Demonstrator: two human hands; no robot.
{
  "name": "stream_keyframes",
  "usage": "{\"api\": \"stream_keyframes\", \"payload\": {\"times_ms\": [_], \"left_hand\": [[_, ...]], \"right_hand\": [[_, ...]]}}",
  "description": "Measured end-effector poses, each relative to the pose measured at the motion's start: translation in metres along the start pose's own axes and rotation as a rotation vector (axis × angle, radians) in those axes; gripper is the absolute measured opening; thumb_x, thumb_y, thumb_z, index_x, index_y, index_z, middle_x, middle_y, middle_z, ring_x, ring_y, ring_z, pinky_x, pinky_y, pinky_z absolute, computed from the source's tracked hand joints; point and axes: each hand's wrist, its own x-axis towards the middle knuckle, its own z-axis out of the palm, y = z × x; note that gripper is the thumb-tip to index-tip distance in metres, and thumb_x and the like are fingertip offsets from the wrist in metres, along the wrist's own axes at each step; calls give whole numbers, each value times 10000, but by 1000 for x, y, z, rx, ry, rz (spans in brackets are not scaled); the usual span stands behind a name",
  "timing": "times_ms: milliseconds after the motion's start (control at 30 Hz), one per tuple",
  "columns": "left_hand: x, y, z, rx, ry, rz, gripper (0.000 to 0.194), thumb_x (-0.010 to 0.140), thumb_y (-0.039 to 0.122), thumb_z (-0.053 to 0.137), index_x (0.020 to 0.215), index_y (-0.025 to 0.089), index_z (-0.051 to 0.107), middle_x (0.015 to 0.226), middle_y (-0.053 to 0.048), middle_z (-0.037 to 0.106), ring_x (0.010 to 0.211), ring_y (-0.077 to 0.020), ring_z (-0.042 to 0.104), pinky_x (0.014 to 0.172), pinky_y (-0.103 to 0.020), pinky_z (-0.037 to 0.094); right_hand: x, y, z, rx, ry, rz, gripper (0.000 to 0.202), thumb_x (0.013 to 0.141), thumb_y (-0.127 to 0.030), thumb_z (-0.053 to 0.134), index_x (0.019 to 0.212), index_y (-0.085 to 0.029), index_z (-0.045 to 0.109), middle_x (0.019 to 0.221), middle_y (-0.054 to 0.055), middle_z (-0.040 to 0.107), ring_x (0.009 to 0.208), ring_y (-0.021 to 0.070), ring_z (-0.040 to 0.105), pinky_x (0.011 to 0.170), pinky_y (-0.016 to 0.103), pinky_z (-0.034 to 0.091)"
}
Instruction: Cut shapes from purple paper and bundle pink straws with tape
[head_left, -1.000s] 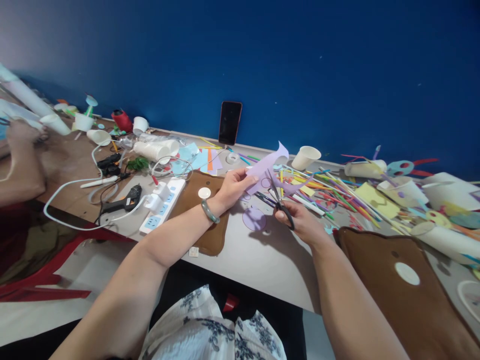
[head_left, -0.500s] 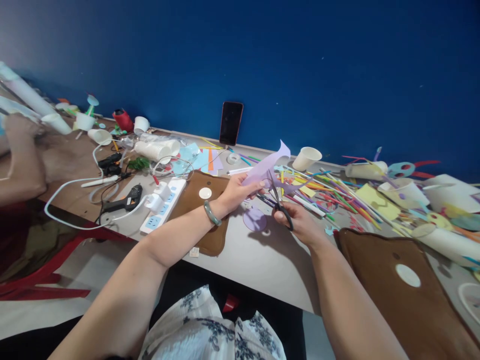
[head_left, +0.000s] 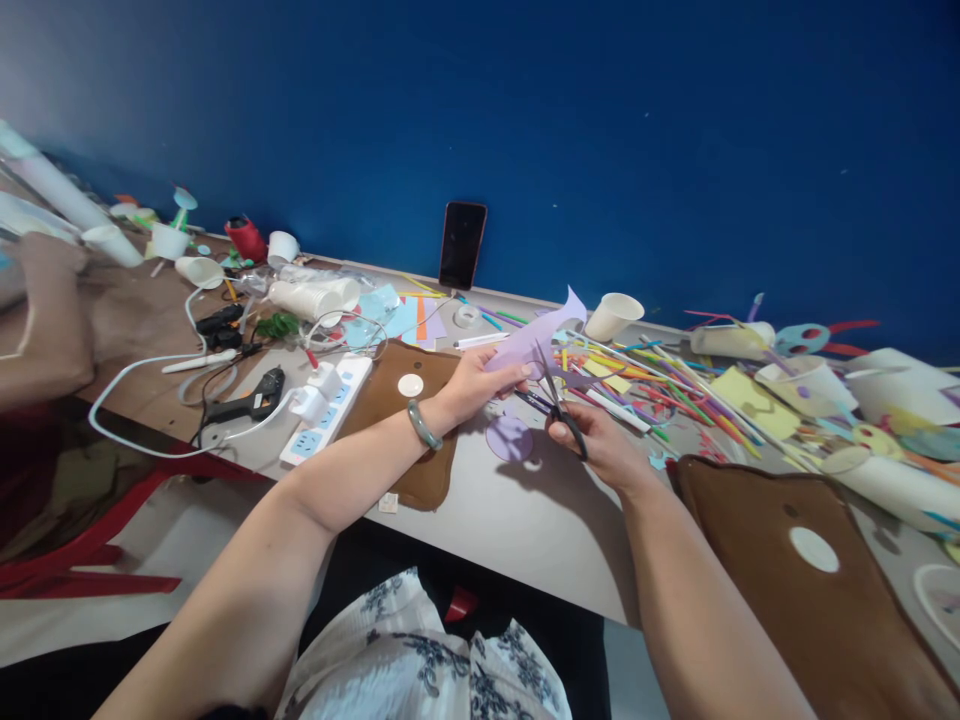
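My left hand pinches a curved sheet of purple paper above the table. A pair of black-handled scissors is in my right hand, with its fingers wrapped round the handles. The blades are spread apart at the paper's near edge, close to my left fingertips. Below them a purple paper circle lies on the tabletop. My left wrist wears a green bangle.
A brown cushioned pad and a white power strip lie left, beside a black glue gun. Colourful sticks and a paper cup sit behind. Another brown pad is right. A phone leans on the blue wall. Another person's arm is far left.
The raised tip of the purple paper has dropped slightly and swung a little to the right. Both my hands and the scissors stay nearly in place. The other person's arm has shifted slightly.
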Motion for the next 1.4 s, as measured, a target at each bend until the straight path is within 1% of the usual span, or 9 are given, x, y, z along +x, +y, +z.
{"api": "stream_keyframes", "payload": {"times_ms": [167,367,567,767,1000,1200,1267,1400], "left_hand": [[0,0,-1,-20,-7,1,431,728,502,794,665,127,592,564,30,523,489,-37,392,492,-220,300],[1,-2,-2,-45,-20,-1,427,715,481,809,681,124,577,576,30,540,491,-35,402,490,-214,304],[1,-2,-2,-70,-27,-7,405,718,448,813,681,128,567,570,35,533,487,-34,406,481,-209,301],[2,0,-4,-56,2,-2,357,735,414,803,714,120,600,569,35,534,483,-38,417,476,-210,303],[5,-6,-6,-80,9,14,323,741,387,797,707,118,621,575,25,559,480,-40,431,471,-210,303],[6,-9,-8,-72,40,13,322,737,402,794,725,117,643,605,9,606,493,-41,453,479,-204,327],[7,-9,-8,-77,53,10,341,727,420,795,716,117,640,598,5,609,483,-40,449,475,-204,330],[8,-9,-4,-137,120,-14,382,695,456,805,716,119,626,583,7,599,460,-36,430,455,-204,308]], "right_hand": [[1,3,-1,-29,19,-16,540,651,-689,758,638,-208,512,614,-24,472,576,134,420,556,286,338],[0,-1,-1,-66,15,-21,552,651,-708,731,626,-213,488,596,-31,434,569,127,380,539,280,310],[0,-3,-1,-41,11,-19,565,626,-701,750,607,-213,466,588,-39,417,556,115,352,541,278,292],[0,2,-3,-69,28,-24,571,628,-692,758,601,-210,455,606,-39,421,572,113,350,552,275,276],[1,3,-3,-39,27,-6,575,610,-670,780,594,-210,435,594,-48,410,570,106,335,552,271,259],[0,-1,-1,-50,25,-3,570,623,-661,766,583,-214,416,588,-49,401,567,107,341,552,272,270],[0,-2,-1,-56,27,7,564,621,-661,766,581,-212,427,582,-49,400,566,108,346,553,272,280],[-1,-3,1,-54,27,42,540,612,-659,772,599,-208,476,582,-38,440,575,123,394,566,279,322]]}}
